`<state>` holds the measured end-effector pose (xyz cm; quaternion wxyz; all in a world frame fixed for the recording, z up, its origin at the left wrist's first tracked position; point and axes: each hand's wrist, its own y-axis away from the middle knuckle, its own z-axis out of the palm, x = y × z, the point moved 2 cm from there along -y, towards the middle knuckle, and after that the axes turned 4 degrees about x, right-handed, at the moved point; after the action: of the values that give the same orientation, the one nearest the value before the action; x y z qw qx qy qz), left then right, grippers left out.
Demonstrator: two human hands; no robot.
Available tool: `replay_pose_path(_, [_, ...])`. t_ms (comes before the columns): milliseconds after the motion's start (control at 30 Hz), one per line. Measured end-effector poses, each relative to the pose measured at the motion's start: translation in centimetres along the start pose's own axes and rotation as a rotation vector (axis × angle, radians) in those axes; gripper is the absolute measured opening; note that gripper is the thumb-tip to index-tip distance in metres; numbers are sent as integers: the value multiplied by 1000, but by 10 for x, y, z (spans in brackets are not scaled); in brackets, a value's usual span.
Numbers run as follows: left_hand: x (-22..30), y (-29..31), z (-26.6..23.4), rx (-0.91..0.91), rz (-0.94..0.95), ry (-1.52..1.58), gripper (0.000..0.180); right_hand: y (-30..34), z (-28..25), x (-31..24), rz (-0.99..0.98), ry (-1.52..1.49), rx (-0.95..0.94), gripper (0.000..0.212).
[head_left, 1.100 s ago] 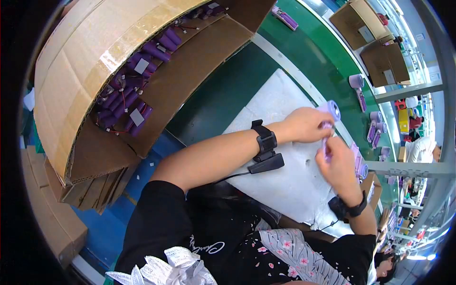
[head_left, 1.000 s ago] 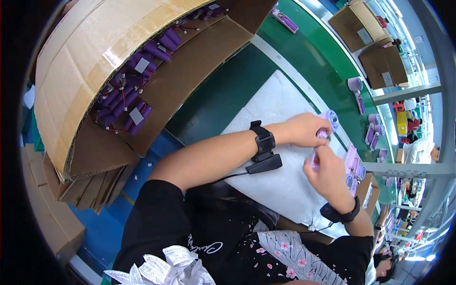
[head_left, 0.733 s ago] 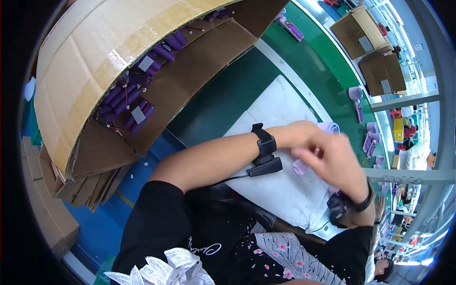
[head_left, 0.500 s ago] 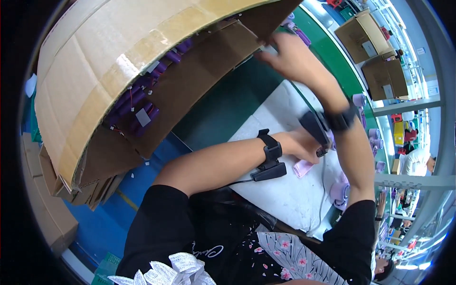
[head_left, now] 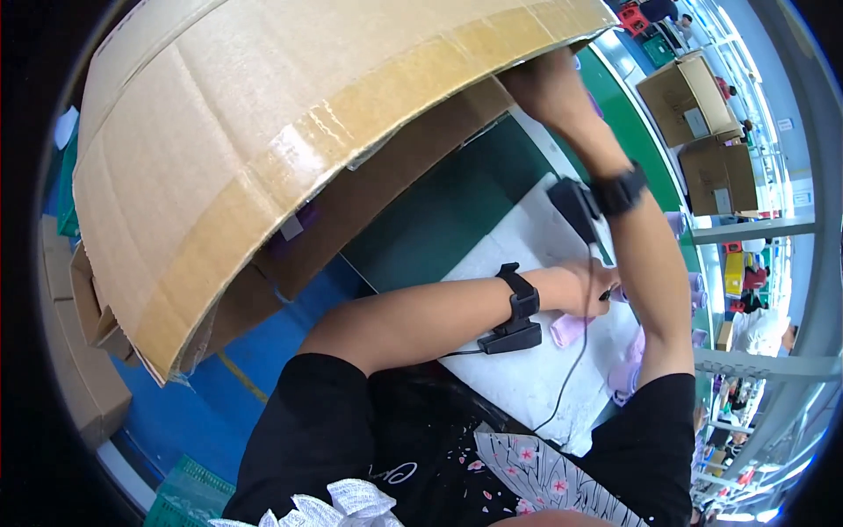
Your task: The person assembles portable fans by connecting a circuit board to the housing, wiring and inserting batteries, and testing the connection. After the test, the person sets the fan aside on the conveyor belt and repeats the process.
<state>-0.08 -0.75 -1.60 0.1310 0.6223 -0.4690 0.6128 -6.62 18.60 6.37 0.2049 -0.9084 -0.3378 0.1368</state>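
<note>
My right hand (head_left: 555, 95) reaches in under the taped edge of a large cardboard box (head_left: 219, 114). Its fingers are hidden there, so what they touch does not show. Over the white padded mat (head_left: 500, 369), my left hand (head_left: 587, 288) is bent with its fingers curled closed. Whatever lies in those fingers is too hidden to name. Right beside it, a pink-lilac cylindrical piece (head_left: 571, 330) lies on the mat. Farther right, a larger lilac round-ended part (head_left: 625, 373) rests partly behind my right forearm. Inside the box, a purple cylinder with a white label (head_left: 294, 227) is partly visible.
A green worktable (head_left: 421, 224) lies under the mat and box. A dark cable (head_left: 575, 369) runs across the mat. Several lilac parts line the table's right side. Other cardboard boxes (head_left: 689, 97) stand beyond. A green crate (head_left: 189, 492) sits at lower left on blue floor.
My right hand has gone from in front of the box opening to under its edge. The box edge now sits lower in view and covers most purple cylinders. My left hand stays over the mat.
</note>
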Motion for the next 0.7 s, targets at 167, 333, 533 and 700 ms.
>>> replay_pose_path(167, [15, -11, -4, -169, -101, 49, 27, 96, -129, -20, 602, -657, -230, 25])
replay_pose_path(333, [3, -37, 15, -186, -91, 87, 23, 197, -206, -44, 730, -1117, 220, 25])
replay_pose_path(533, [-17, -70, 12, -178, -46, 58, 20, 318, -200, -25, 936, -1605, 549, 17])
replay_pose_path(700, [0, -89, 2, -285, -129, 33, 13, 345, -183, -15, 1111, -482, 344, 15])
